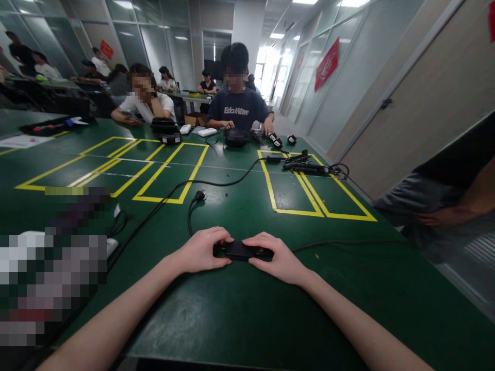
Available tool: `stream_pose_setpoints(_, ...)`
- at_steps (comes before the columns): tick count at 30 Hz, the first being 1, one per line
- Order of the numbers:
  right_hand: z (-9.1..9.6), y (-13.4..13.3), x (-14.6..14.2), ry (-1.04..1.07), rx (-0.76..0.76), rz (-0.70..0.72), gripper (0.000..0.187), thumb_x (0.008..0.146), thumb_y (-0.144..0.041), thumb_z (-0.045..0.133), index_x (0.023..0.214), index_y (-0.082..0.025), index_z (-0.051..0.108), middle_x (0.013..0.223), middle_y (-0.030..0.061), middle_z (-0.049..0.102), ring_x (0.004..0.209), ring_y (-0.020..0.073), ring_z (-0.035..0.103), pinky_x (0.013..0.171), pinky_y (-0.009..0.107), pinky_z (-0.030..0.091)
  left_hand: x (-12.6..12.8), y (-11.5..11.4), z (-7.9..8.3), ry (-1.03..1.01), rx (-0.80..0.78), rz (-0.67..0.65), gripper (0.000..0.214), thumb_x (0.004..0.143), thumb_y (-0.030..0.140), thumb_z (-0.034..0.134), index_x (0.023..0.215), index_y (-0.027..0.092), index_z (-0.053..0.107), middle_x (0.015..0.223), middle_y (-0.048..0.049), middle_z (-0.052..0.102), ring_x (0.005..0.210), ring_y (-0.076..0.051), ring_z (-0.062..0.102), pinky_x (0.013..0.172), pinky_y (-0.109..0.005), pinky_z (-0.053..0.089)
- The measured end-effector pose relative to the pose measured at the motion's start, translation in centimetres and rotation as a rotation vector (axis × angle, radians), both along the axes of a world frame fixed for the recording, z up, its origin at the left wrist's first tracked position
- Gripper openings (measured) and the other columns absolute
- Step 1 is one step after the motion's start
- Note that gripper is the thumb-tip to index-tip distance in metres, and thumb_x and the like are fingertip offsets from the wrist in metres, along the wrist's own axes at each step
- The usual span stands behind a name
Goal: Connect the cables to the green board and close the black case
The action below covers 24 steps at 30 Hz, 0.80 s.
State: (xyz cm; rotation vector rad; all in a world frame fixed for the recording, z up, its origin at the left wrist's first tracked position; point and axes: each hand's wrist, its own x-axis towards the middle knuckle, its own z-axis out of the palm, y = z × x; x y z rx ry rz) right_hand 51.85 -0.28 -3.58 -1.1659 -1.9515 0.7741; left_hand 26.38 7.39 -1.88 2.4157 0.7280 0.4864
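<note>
A small black power adapter lies flat near the front middle of the green table. My left hand grips its left end, thumb on the near side and fingers curled over the far side. The right end is pinched the same way by my right hand. Beyond my left hand, a short black cord curves up to a power plug with its prongs pointing right. Another black cable runs from behind my right hand toward the right edge. My fingers partly cover both ends of the adapter.
Yellow tape rectangles mark the table. A long black cable crosses it to a pile of black cords. A person in a dark T-shirt sits opposite, handling black items. Another person's arm is at right. Blurred objects lie left.
</note>
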Motion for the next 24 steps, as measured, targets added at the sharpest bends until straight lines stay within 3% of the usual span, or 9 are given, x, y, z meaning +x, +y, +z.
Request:
stream_pose_setpoints(6,-0.8,0.2,-0.1,-0.036,0.113,-0.011,0.04,0.085,-0.017,0.071,0.125,-0.023,0.074,0.114,0.0104,0.077,0.106,0.0256,0.068,0.095,0.046,0.056,0.3,-0.2,0.0,0.002,0.011,0.018,0.022,0.077,0.022,0.073,0.097,0.021,0.063,0.099,-0.0029,0.069,0.089,-0.02,0.068,0.078,-0.028,0.051)
stream_pose_setpoints(11,-1.0,0.3,-0.4,-0.156,0.176,0.024,0.059,0.081,-0.02,0.079,0.138,-0.024,0.064,0.12,0.0112,0.074,0.107,0.0275,0.065,0.094,0.047,0.056,0.4,-0.4,0.0,0.03,0.049,0.042,0.02,0.079,0.025,0.071,0.096,0.021,0.061,0.096,-0.0026,0.069,0.085,-0.02,0.068,0.075,-0.028,0.051)
stream_pose_setpoints(18,-0.3,0.2,-0.9,-0.341,0.254,0.026,0.039,0.099,-0.028,0.061,0.136,-0.017,0.061,0.116,0.0152,0.072,0.1,0.0292,0.064,0.087,0.047,0.057,1.0,-0.5,-0.4,0.1,0.164,0.025,0.026,0.083,0.025,0.072,0.106,0.021,0.061,0.101,-0.0048,0.069,0.091,-0.023,0.067,0.078,-0.031,0.05)
stream_pose_setpoints(22,0.3,-0.1,-1.1,-0.406,0.233,0.037,0.032,0.104,-0.032,0.051,0.129,-0.016,0.062,0.109,0.0144,0.072,0.097,0.0288,0.064,0.085,0.045,0.056,1.3,-0.5,-0.3,0.157,0.277,-0.03,0.011,0.092,0.027,0.067,0.096,0.02,0.06,0.091,-0.0052,0.068,0.087,-0.024,0.065,0.077,-0.034,0.047)
stream_pose_setpoints(24,0.5,-0.1,-1.2,-0.417,0.219,0.023,0.031,0.104,-0.032,0.05,0.126,-0.015,0.063,0.105,0.0138,0.072,0.095,0.0285,0.064,0.083,0.044,0.055,1.3,-0.6,-0.1,0.176,0.321,-0.059,0.014,0.096,0.033,0.064,0.092,0.02,0.059,0.086,-0.0048,0.067,0.085,-0.024,0.063,0.076,-0.034,0.045)
